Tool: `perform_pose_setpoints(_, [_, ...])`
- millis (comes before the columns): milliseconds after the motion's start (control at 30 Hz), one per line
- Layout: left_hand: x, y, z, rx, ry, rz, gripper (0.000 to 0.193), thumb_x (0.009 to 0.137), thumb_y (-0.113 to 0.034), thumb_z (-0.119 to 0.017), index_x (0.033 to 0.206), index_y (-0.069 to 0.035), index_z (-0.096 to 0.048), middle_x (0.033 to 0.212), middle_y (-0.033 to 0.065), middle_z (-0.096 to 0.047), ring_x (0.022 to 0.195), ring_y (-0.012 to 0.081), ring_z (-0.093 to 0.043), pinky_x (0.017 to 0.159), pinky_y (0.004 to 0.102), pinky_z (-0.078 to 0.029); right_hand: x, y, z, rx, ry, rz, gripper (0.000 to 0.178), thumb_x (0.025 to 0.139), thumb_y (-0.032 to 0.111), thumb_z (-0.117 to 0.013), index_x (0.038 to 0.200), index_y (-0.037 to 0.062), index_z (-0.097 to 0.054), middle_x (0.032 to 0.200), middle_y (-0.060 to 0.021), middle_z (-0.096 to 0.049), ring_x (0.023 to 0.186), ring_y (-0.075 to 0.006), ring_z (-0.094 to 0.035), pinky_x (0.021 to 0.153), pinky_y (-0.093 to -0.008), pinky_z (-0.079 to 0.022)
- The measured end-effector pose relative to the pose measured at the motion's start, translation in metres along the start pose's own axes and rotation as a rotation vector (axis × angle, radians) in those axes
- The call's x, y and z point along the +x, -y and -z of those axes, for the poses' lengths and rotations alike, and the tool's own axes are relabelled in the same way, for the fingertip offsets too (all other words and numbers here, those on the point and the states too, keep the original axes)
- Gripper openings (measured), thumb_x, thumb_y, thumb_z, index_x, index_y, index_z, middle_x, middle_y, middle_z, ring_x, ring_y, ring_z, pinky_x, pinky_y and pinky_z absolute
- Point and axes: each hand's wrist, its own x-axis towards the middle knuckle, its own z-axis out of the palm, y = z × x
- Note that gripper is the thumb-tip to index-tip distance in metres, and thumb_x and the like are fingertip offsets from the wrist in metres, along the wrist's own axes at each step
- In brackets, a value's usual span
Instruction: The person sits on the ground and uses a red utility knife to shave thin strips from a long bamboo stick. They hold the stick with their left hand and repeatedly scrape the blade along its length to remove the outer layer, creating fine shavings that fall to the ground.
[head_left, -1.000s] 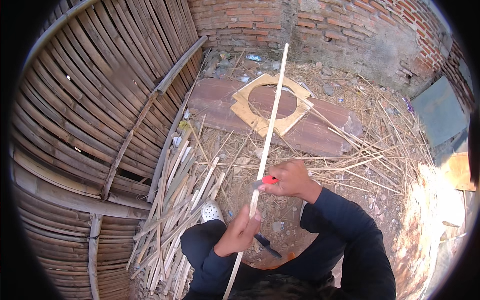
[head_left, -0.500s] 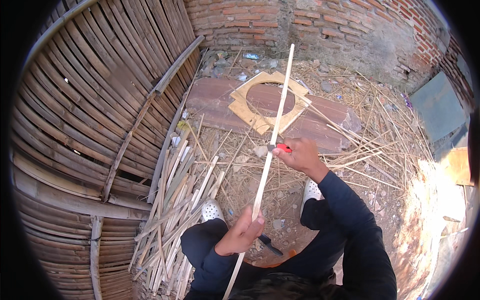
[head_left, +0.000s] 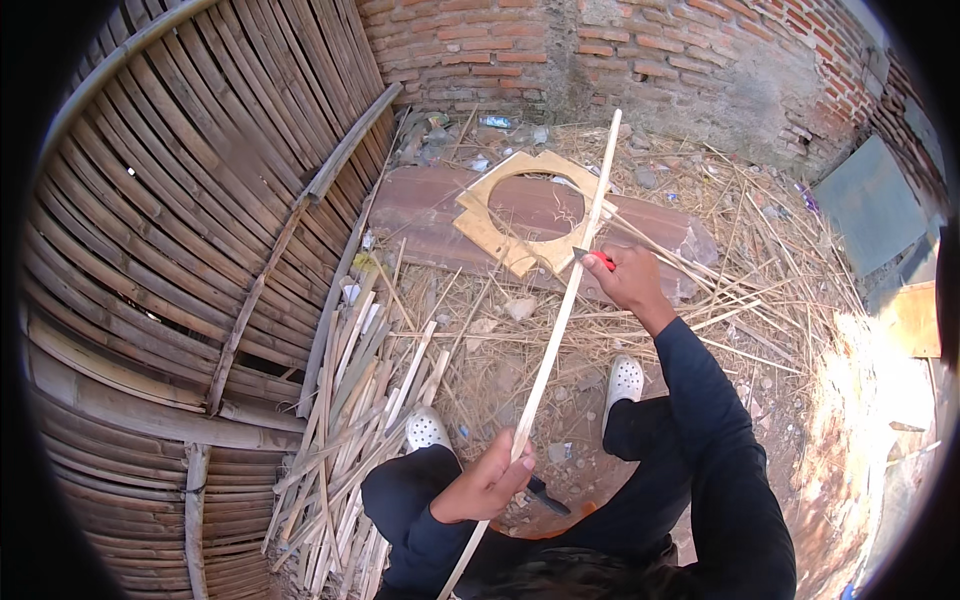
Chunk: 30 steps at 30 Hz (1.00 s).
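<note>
A long pale strip of wood or bamboo [head_left: 557, 345] slants across the middle, its far tip above the ground boards. My left hand [head_left: 488, 478] is closed around its lower part, near my left knee. Farther up, my right hand [head_left: 634, 278] grips a small red-handled knife [head_left: 601, 260]. The knife's short dark blade lies against the strip; how deep it bites cannot be made out. Beneath my left hand, a larger dark blade [head_left: 546, 496] shows in part near the ground.
Many split strips [head_left: 340, 440] lie piled at left beside a bamboo slat wall [head_left: 190, 200]. Ahead, a wooden frame with a round hole [head_left: 477, 222] rests on a brown board [head_left: 405, 205]. A brick wall [head_left: 460, 60] stands behind. Shavings [head_left: 740, 290] litter the ground; a grey panel [head_left: 875, 210] leans at right.
My right hand and the knife have moved up along the strip, away from me. The strip's far end has swung to the right. My left hand keeps its hold, almost in place.
</note>
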Motion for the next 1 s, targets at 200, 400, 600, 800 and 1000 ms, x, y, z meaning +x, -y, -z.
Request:
perform_pose_setpoints(200, [0.007,0.003,-0.002,0.013,0.028,-0.010,0.012,0.103,-0.017,-0.044,0.104,-0.006,-0.041,0.075,-0.0013,-0.043,0.066,0.0067,-0.041,0.063,0.0240,-0.038,0.012,-0.043,-0.012,-0.022,-0.146,-0.025,0.062,0.087,0.064,-0.052,0.066,0.0068,-0.063,0.057,-0.0176,-0.057,0.059,-0.0374,-0.058,0.054,-0.0465,-0.042])
perform_pose_setpoints(400, [0.002,0.010,-0.004,0.082,0.072,-0.031,0.013,0.103,-0.018,-0.045,0.106,-0.006,-0.041,0.076,-0.0011,-0.044,0.066,0.0067,-0.043,0.062,0.0243,-0.039,0.020,-0.119,0.013,-0.016,-0.190,-0.627,0.068,0.092,0.065,-0.045,0.069,0.0026,-0.063,0.062,-0.0192,-0.060,0.062,-0.0362,-0.060,0.057,-0.0469,-0.042])
perform_pose_setpoints(600, [0.002,0.005,0.003,0.051,-0.189,-0.066,0.012,0.103,-0.017,-0.044,0.103,-0.006,-0.041,0.073,-0.0023,-0.041,0.062,0.0053,-0.039,0.057,0.0225,-0.036,-0.005,-0.013,0.027,0.136,0.137,-0.171,0.065,0.090,0.062,-0.049,0.067,0.0030,-0.063,0.055,-0.0166,-0.055,0.056,-0.0357,-0.058,0.056,-0.0436,-0.043])
perform_pose_setpoints(800, [0.016,0.003,0.002,0.094,-0.306,-0.122,0.012,0.102,-0.017,-0.046,0.102,-0.007,-0.041,0.073,-0.0032,-0.040,0.061,0.0042,-0.038,0.055,0.0215,-0.034,-0.063,0.102,0.017,0.228,0.295,0.407,0.054,0.081,0.060,-0.064,0.067,0.0081,-0.059,0.051,-0.0136,-0.052,0.047,-0.0350,-0.055,0.046,-0.0451,-0.041])
perform_pose_setpoints(1000, [0.011,0.005,0.006,0.211,-0.277,-0.100,0.013,0.101,-0.018,-0.048,0.103,-0.007,-0.041,0.074,-0.0032,-0.042,0.062,0.0034,-0.038,0.056,0.0209,-0.033,-0.027,0.055,-0.016,0.064,0.114,0.141,0.055,0.078,0.064,-0.065,0.060,0.0122,-0.060,0.048,-0.0083,-0.054,0.044,-0.0293,-0.057,0.042,-0.0402,-0.041])
